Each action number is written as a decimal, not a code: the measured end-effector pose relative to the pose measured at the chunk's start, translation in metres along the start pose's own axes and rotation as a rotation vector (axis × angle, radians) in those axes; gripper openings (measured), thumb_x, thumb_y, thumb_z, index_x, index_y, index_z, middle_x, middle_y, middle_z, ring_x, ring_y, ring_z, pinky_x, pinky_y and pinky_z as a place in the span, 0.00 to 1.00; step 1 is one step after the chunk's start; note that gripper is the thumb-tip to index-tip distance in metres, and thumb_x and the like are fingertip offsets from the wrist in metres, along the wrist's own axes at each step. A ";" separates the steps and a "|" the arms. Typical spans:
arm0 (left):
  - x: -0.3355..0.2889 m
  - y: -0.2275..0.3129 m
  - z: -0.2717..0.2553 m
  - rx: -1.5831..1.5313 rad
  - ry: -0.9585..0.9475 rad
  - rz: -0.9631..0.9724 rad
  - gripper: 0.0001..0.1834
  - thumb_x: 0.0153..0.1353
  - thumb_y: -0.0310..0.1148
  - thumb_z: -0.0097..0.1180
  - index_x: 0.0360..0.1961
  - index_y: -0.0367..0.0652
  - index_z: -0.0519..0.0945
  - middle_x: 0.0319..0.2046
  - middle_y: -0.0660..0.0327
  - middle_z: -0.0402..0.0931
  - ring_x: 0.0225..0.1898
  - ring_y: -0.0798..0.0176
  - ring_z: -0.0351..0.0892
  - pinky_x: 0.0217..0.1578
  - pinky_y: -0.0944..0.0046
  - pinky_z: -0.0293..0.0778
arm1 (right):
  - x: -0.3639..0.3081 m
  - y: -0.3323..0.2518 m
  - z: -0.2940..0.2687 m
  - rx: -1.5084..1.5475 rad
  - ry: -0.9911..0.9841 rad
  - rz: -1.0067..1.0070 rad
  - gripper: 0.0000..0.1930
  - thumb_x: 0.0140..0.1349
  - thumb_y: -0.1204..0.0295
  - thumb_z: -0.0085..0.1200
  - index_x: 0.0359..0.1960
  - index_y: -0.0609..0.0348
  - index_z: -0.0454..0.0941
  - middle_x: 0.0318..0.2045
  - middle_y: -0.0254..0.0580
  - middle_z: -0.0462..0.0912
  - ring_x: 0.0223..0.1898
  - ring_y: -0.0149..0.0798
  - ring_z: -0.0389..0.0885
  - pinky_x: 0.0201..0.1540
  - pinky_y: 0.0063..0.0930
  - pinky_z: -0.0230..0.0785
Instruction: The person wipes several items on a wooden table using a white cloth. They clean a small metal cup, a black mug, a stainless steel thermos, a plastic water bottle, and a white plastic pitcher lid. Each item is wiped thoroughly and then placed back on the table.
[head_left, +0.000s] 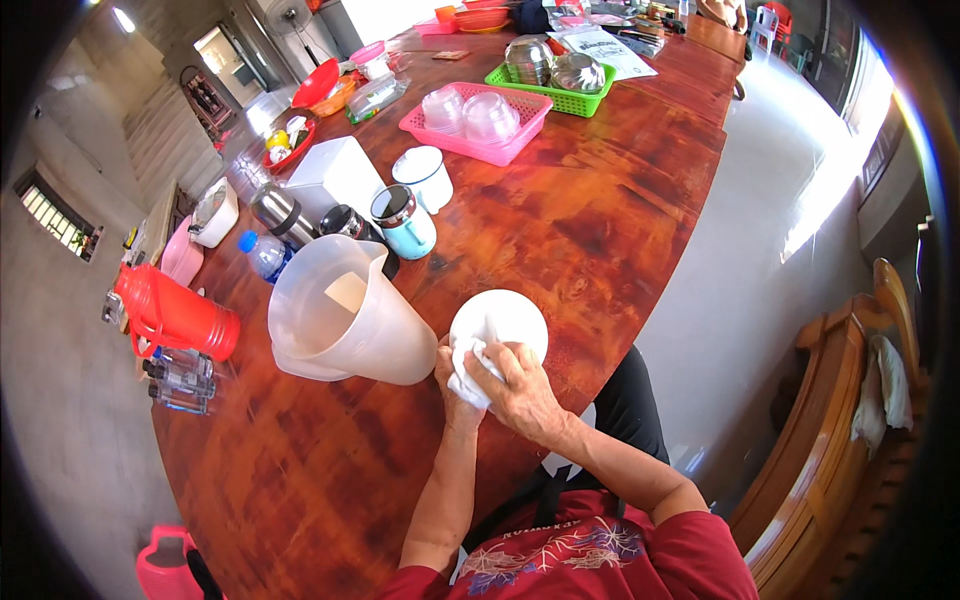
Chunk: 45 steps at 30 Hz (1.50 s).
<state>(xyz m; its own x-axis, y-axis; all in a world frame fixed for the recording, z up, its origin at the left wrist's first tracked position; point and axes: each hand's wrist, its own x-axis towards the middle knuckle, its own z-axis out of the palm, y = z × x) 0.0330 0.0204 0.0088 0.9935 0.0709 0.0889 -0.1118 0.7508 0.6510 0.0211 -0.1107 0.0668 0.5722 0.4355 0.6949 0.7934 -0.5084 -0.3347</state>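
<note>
Near the table's front right edge I hold a round white dish [515, 318]; whether it is a bowl or a plate is hard to tell. My left hand [452, 388] is closed on its near left side, its fingers partly hidden. Bunched against the dish is a white cloth or tissue [469, 372], pressed there by the bent fingers of my right hand [525, 392]. Just left of my hands stands a large translucent plastic pitcher [400, 335], its wide mouth tilted toward the left in this view.
Beyond the pitcher are a light blue lidded mug [408, 232], a white mug [423, 182], a white box [335, 178] and a steel flask [283, 212]. A red thermos jug [190, 315] stands left. Pink [495, 152] and green [585, 104] baskets hold bowls. A wooden bench [810, 470] is right.
</note>
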 end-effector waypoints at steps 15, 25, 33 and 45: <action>-0.001 0.005 0.026 0.156 0.197 0.053 0.20 0.67 0.42 0.49 0.53 0.40 0.66 0.51 0.59 0.69 0.52 0.66 0.70 0.54 0.62 0.70 | 0.054 0.037 0.004 -0.025 0.138 0.295 0.28 0.40 0.77 0.60 0.50 0.55 0.75 0.44 0.49 0.70 0.44 0.50 0.69 0.45 0.42 0.66; -0.002 0.001 0.026 0.148 0.254 0.080 0.23 0.69 0.47 0.45 0.52 0.37 0.68 0.48 0.59 0.71 0.49 0.66 0.73 0.49 0.63 0.73 | 0.019 0.013 0.000 -0.109 0.053 0.126 0.31 0.37 0.77 0.60 0.51 0.58 0.76 0.47 0.52 0.68 0.45 0.53 0.69 0.48 0.44 0.67; -0.003 0.009 0.021 0.306 0.151 0.081 0.24 0.65 0.46 0.52 0.49 0.34 0.68 0.43 0.57 0.74 0.42 0.67 0.75 0.43 0.64 0.76 | -0.018 0.004 -0.031 0.109 -0.087 0.083 0.24 0.45 0.74 0.58 0.49 0.57 0.78 0.46 0.49 0.69 0.45 0.49 0.71 0.46 0.40 0.69; -0.003 0.013 0.034 0.179 0.152 0.012 0.21 0.59 0.29 0.57 0.52 0.38 0.65 0.49 0.57 0.70 0.50 0.64 0.74 0.51 0.62 0.74 | 0.034 0.048 -0.007 -0.081 0.168 0.329 0.33 0.39 0.82 0.55 0.54 0.59 0.72 0.46 0.54 0.69 0.44 0.54 0.68 0.47 0.41 0.66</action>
<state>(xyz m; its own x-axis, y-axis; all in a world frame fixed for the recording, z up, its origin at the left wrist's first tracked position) 0.0281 0.0075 0.0430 0.9822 0.1877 -0.0080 -0.1125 0.6220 0.7749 0.0778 -0.1254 0.0788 0.7463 0.1148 0.6557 0.5502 -0.6608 -0.5105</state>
